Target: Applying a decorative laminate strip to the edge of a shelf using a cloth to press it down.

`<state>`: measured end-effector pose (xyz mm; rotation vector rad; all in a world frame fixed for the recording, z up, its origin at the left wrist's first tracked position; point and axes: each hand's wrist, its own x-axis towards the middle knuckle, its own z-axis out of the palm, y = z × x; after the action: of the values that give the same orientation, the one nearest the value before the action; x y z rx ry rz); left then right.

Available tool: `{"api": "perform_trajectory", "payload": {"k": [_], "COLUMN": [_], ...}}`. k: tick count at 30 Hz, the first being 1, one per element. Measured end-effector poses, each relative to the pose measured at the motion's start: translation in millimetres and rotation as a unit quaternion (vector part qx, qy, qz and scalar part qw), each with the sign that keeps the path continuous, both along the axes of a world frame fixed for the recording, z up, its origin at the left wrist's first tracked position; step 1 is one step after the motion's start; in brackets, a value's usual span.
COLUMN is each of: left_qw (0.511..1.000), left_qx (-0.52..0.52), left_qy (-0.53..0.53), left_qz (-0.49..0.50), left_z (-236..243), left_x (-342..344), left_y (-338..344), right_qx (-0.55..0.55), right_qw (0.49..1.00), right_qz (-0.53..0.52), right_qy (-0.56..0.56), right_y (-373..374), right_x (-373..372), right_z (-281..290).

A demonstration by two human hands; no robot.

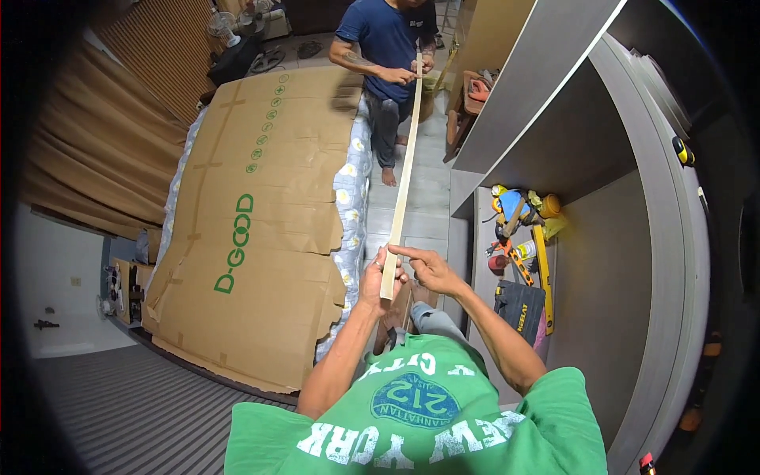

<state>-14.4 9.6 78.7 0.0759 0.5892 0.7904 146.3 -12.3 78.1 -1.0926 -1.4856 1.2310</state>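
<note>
A long, narrow pale strip [403, 190] runs from my hands away to a co-worker [384, 32], whose hands hold its far end. My left hand [374, 281] is closed around the near end, thumb and fingers wrapped about it. My right hand [431, 269] has its index finger stretched out to touch the strip just beside the left hand, the other fingers loosely bent and gripping nothing. Beneath the strip are a tiled floor [388, 222] and, lower down, my legs.
A large cardboard sheet [277, 174] covers a patterned mattress [355, 190] at left. On the right, a grey cabinet [594, 222] holds tools, a yellow level [542, 277] and a dark case [518, 309]. Brown curtains [95, 174] hang at far left; a wooden stool [467, 119] stands beyond the cabinet.
</note>
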Motion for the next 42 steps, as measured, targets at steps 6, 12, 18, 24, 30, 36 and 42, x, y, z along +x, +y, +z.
{"api": "perform_trajectory", "payload": {"k": [6, 12, 18, 24, 30, 36, 42], "left_qw": [1.000, 0.998, 0.998, 0.982, 0.963, 0.992, 0.987], "left_qx": [0.021, 0.053, 0.049, 0.024, 0.198, 0.013, -0.039], "left_qy": [0.018, 0.027, 0.043, -0.103, 0.181, -0.037, 0.014], "left_qz": [-0.001, -0.011, 0.005, -0.157, -0.014, -0.116, -0.155], "left_z": [-8.4, -8.9, -8.2, -36.5, -54.1, -67.3, -93.5], "left_x": [-1.1, 5.6, 9.1, 11.2, 37.9, 75.7, 108.9], "left_y": [0.4, -1.8, 1.4, 21.0, 32.8, 35.2, 26.5], "right_qx": [-0.059, -0.154, -0.165, -0.393, -0.277, 0.233, 0.430], "right_qw": [0.998, 0.988, 0.986, 0.885, 0.842, 0.895, 0.341], "right_qz": [0.004, 0.001, 0.006, 0.024, 0.007, -0.378, -0.712], "right_qy": [0.012, 0.030, 0.017, 0.248, 0.463, -0.031, -0.438], "right_y": [-13.0, -20.8, -26.7, -52.1, -98.2, -221.2, -335.5], "right_x": [-0.2, 1.0, 4.3, 16.6, 52.0, 86.1, 48.0], "right_z": [21.3, 32.9, 36.1, 51.0, 101.7, 323.9, 465.3]}}
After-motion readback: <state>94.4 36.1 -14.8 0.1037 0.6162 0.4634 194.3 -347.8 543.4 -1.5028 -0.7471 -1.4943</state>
